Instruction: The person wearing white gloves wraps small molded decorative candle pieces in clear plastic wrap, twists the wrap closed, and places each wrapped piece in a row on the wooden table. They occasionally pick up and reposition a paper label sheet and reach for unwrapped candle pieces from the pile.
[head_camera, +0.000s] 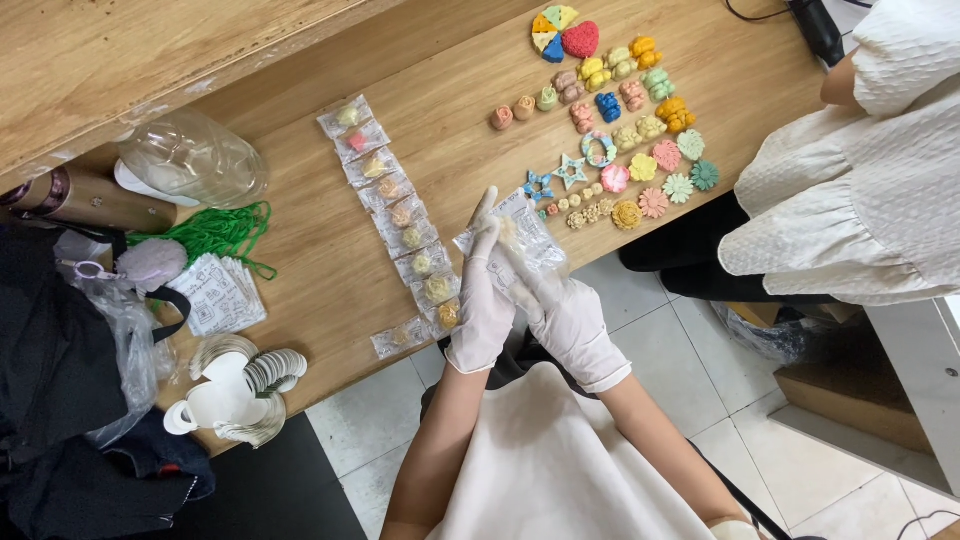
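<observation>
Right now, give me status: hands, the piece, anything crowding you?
Left hand and right hand, both gloved, gripping one clear packet. Pale piece inside, shape unclear. Row of bagged pieces just left; loose coloured pieces ahead.

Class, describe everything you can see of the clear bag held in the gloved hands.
The bag is small, of thin, crinkled, see-through plastic, with a pale piece just visible inside. It is held up over the wooden table's front edge, tilted. The left hand and right hand, both in white gloves, pinch it from either side. It touches nothing else.
</observation>
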